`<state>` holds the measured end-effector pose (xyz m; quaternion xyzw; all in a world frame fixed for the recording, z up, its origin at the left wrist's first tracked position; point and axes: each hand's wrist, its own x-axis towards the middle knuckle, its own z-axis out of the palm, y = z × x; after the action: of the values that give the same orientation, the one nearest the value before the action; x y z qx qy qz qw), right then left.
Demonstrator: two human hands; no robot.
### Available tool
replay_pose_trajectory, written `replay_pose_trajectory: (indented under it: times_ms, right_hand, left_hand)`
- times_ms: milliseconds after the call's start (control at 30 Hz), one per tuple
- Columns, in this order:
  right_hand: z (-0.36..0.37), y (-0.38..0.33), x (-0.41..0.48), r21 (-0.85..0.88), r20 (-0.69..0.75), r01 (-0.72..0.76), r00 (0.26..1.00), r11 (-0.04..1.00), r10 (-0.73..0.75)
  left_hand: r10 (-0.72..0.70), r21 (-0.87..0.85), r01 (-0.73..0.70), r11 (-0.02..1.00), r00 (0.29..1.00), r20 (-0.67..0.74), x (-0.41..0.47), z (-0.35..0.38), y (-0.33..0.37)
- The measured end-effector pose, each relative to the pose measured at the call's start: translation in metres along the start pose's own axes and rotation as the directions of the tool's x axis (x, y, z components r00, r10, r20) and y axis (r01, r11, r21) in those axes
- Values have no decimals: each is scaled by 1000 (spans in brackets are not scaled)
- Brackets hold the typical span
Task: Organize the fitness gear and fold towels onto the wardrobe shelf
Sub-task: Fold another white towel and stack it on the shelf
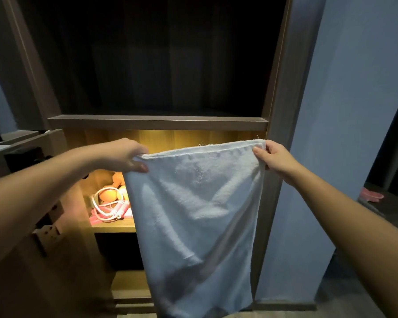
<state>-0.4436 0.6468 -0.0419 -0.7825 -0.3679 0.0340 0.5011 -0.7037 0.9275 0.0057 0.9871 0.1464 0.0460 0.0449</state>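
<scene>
Towel (193, 214) hanging flat between both hands. Left hand (124, 154) clamped on one top corner, right hand (276, 158) pinching the other, well apart. Below and beyond left hand, lit shelf (115, 226) with pink skipping rope (112, 208) coiled, rounded orange thing (108, 195) just behind. Above both hands, dark upper shelf (157, 122).

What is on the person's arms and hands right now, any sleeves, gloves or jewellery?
Nothing worn shows. The left hand and right hand are ungloved, with no rings visible. The left forearm and right forearm are bare to the frame edge: no sleeve, watch or bracelet.
</scene>
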Motion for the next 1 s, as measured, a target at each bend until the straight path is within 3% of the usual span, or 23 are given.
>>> replay_pose_trajectory:
  times_ms: [67,133,200,267,300,333,367,433,467,500,600,667,733,833,900,1000]
  right_hand:
    - [-3,-2,-2,50,21,-4,1000,999,3]
    - [-10,-4,-2,82,107,-28,994,996,19]
    - [-14,-7,-3,85,193,-57,980,995,40]
    - [-12,-11,-1,89,162,-35,987,995,21]
    - [-8,-13,1,78,98,-5,995,997,-3]
    - [-5,-14,4,53,53,7,999,999,-10]
    - [-3,-14,5,28,63,-19,998,999,17]
    - [-1,-12,0,-30,219,-152,963,988,155]
    - [0,-10,-1,-63,256,-187,946,980,197]
    - [1,-9,0,-67,237,-189,951,980,200]
    - [7,-9,7,53,62,-158,986,986,154]
    - [12,-9,8,43,83,-238,969,970,234]
    - [16,-4,5,13,50,-281,959,960,280]
    - [21,-2,2,106,-85,-211,972,972,221]
    - [28,-6,-1,226,-161,-151,969,962,190]
    - [40,-21,-4,382,-166,-75,975,921,148]
  left_hand:
    - [-53,-155,54,986,999,7,-3,-5,-9]
    - [-139,-397,143,906,989,40,-8,-2,-19]
    - [-269,-690,201,695,963,10,-9,13,-25]
    - [-430,-914,106,392,899,-80,-3,32,-16]
    - [-510,-955,51,293,853,-111,2,40,-9]
    - [-562,-964,41,263,819,-118,7,45,-4]
    - [-559,-943,105,317,823,-96,10,46,-1]
    - [-439,-820,281,498,897,40,8,42,-1]
    - [-414,-781,293,551,909,49,10,39,-5]
    - [-425,-765,260,589,905,-20,13,34,-8]
    - [-535,-697,196,690,786,-308,22,33,-7]
    - [-482,-604,257,754,842,-242,24,39,-2]
    - [-423,-600,288,746,901,-94,17,43,-5]
    - [-342,-761,321,564,929,138,4,50,-16]
    - [-265,-877,325,354,934,239,-1,66,-21]
    - [-264,-972,229,47,942,209,-6,97,-24]
